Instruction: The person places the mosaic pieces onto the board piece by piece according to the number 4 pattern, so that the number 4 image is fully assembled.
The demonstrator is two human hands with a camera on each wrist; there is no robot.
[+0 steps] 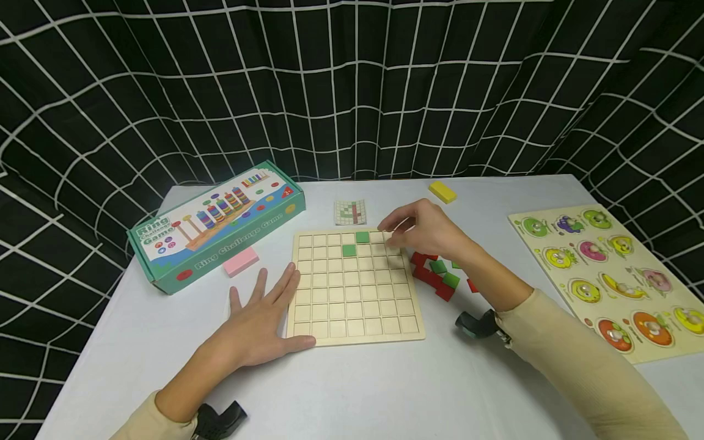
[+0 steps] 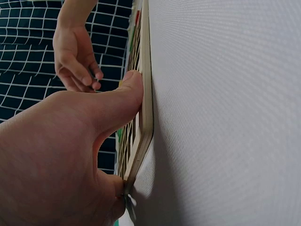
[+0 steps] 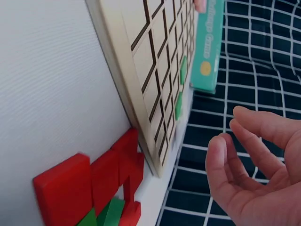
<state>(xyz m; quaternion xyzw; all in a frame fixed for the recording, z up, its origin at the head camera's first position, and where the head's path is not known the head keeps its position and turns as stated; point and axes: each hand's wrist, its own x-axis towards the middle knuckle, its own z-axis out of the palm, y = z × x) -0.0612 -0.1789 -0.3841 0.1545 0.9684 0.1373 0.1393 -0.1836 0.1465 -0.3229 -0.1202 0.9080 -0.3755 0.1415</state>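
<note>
A pale wooden grid board (image 1: pixel 352 341) lies flat on the table with two green square tiles (image 1: pixel 349 250) in its upper cells. My left hand (image 1: pixel 261 327) rests at the board's lower left, fingers spread, with the thumb on the front edge and the index finger along the left side. Over the far right corner hovers my right hand (image 1: pixel 429 229), its fingers loosely bent. A gap shows between thumb and fingertips in the right wrist view, with nothing between them. Red tiles (image 3: pixel 63 188) and green tiles (image 1: pixel 451 280) lie in a loose pile right of the board, below the right forearm.
Behind the board lies a small pattern card (image 1: pixel 349 212). A green game box (image 1: pixel 220 226) and a pink block (image 1: pixel 241 262) are at the left. A yellow block (image 1: pixel 442 192) sits at the back; a fruit picture board (image 1: pixel 610 281) lies at the right.
</note>
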